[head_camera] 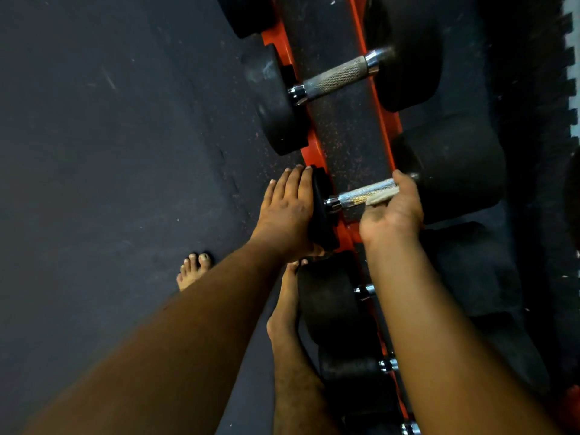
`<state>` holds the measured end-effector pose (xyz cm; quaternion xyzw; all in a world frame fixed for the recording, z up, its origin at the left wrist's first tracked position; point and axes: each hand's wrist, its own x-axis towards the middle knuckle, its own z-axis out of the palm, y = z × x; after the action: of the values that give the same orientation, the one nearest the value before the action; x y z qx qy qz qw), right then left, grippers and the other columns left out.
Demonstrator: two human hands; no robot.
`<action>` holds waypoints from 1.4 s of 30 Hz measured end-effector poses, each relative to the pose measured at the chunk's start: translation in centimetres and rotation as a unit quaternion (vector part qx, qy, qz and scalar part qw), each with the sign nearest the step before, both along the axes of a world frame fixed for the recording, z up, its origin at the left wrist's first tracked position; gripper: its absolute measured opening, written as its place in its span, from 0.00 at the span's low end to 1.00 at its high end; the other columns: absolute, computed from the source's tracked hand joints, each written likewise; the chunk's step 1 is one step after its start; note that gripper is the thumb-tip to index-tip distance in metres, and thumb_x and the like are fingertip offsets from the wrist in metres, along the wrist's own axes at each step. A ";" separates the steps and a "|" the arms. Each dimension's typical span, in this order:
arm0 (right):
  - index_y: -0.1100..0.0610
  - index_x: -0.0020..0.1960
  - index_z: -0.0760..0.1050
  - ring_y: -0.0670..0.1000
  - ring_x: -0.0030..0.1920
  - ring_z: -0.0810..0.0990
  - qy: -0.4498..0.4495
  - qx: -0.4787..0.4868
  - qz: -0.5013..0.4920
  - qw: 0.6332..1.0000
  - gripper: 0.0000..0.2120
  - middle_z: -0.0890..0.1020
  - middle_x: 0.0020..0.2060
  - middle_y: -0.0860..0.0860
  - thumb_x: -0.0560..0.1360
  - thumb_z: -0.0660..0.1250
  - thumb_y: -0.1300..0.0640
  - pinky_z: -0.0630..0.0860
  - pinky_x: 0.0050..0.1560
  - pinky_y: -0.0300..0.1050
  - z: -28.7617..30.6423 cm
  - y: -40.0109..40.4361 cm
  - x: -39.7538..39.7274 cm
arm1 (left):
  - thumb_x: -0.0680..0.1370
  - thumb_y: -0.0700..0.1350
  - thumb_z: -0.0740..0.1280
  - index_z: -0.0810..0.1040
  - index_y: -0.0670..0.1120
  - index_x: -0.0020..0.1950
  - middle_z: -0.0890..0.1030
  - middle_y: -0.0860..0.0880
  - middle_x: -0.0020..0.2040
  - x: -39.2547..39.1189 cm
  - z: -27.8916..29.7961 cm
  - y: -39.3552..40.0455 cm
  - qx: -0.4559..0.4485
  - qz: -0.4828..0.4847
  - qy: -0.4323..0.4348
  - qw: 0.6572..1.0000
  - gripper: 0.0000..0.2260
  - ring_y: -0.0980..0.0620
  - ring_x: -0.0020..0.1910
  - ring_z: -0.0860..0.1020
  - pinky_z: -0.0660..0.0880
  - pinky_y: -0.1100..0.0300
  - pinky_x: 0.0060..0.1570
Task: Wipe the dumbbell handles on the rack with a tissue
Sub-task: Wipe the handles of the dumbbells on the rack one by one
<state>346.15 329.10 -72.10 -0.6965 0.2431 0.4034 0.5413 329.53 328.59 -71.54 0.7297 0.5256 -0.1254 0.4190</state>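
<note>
gripping tissue (381, 197) round the handle (364, 193), right hand (392, 211) may tear it on knurling; left hand (287, 211), fingers flat, steadies the dumbbell (452, 171).

A gym's free-weight area is shown. Black rubber-headed dumbbells (351, 76) with knurled chrome handles are laid in a row across an orange steel rack (315, 149). The floor (110, 136) is covered with dark speckled rubber matting, and interlocking puzzle-edged tiles (571, 73) are seen at the far right. Bare feet (194, 271) are planted on the matting.
</note>
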 end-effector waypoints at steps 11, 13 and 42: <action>0.61 0.56 0.80 0.54 0.54 0.84 0.020 0.012 0.015 1.000 0.15 0.85 0.51 0.55 0.72 0.74 0.56 0.78 0.61 0.51 -0.8 -0.4 -0.1 | 0.60 0.63 0.83 0.42 0.42 0.83 0.47 0.42 0.83 0.0 -0.1 -0.1 0.000 -0.002 -0.005 1.000 0.68 0.43 0.83 0.43 0.41 0.45 0.80; 0.59 0.47 0.79 0.51 0.43 0.83 0.032 0.033 0.029 0.999 0.05 0.83 0.41 0.52 0.75 0.70 0.57 0.78 0.54 0.47 -1.2 -0.3 -0.1 | 0.59 0.63 0.83 0.42 0.42 0.83 0.47 0.42 0.83 0.1 0.0 -0.1 0.000 -0.004 -0.002 1.000 0.68 0.43 0.83 0.43 0.41 0.45 0.80; 0.53 0.72 0.72 0.55 0.72 0.72 -0.440 -0.121 0.801 0.387 0.22 0.78 0.68 0.55 0.80 0.56 0.64 0.58 0.77 0.54 -1.2 -0.5 -1.9 | 0.61 0.65 0.81 0.40 0.42 0.83 0.45 0.43 0.84 0.1 0.1 0.0 -0.006 -0.003 -0.002 1.000 0.67 0.44 0.82 0.42 0.40 0.46 0.80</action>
<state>344.29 328.65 -73.34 -0.7079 -0.6530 0.2535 -0.0906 329.68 328.56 -71.41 0.7288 0.5217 -0.1284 0.4244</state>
